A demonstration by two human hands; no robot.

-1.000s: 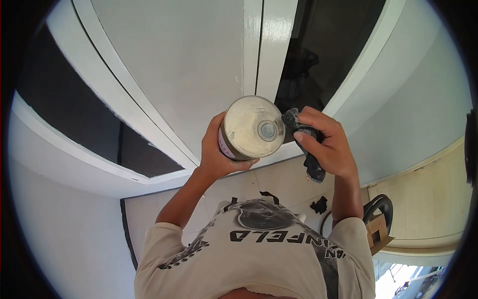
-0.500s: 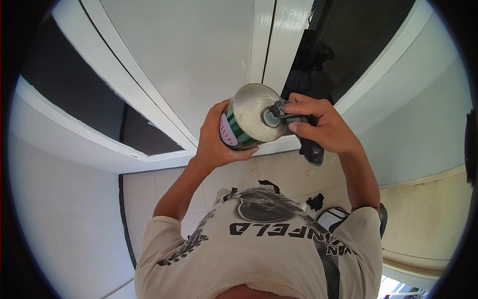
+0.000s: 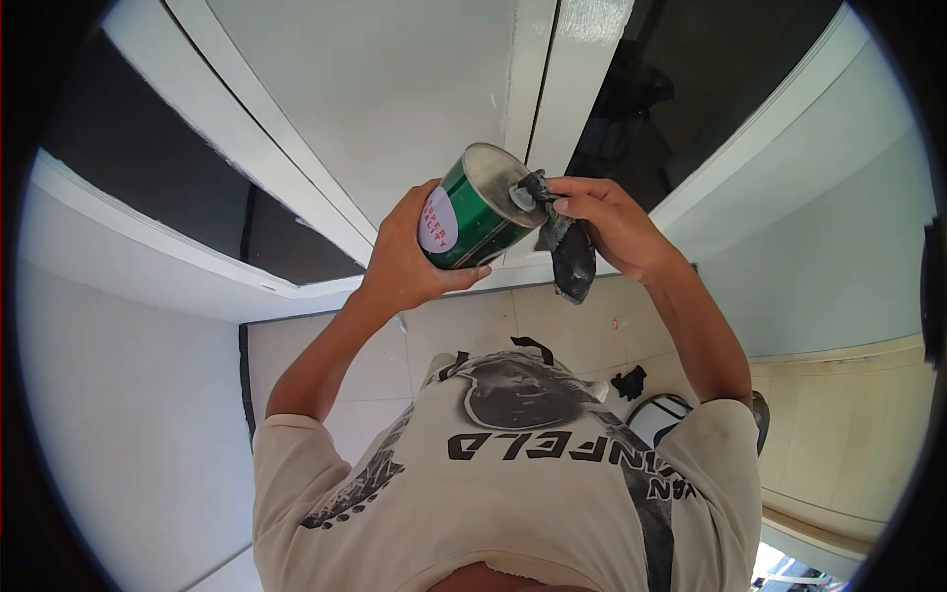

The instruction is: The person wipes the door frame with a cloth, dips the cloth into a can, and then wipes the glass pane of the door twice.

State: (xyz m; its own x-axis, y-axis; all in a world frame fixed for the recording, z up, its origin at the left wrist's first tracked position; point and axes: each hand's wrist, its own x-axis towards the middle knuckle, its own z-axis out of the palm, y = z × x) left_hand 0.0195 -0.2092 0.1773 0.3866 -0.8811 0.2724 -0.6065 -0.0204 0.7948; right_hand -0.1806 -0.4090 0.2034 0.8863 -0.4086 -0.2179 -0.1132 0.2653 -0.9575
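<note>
Can [image 3: 476, 229] first: a green metal one, held up in front of the chest, tilted so its flat top [image 3: 493, 176] is turned toward the right side. It's gripped from the side by the left hand [image 3: 397, 255], with the thumb wrapped under it and the other fingers mostly hidden round the far side. An oval label [image 3: 437, 221] with red lettering can be seen just beside that palm.

Some crumpled black wrap [image 3: 572, 264] (cloth or plastic, can't be told tbh) is pinched between the thumb and index finger of the right hand [image 3: 614, 225]. One end of it is pressed up against the round spout [image 3: 522, 198] near the edge of the can's top, and the rest is left dangling below the fingers. What's being done by the other right fingers can't really be made out.

Behind all that, a white door panel [image 3: 365, 69] is seen, with dark glass [image 3: 725, 74] off to the right. A printed shirt [image 3: 513, 533] is worn, and below, another black scrap [image 3: 628, 382] can be spotted lying on the tiled floor [image 3: 454, 335].
</note>
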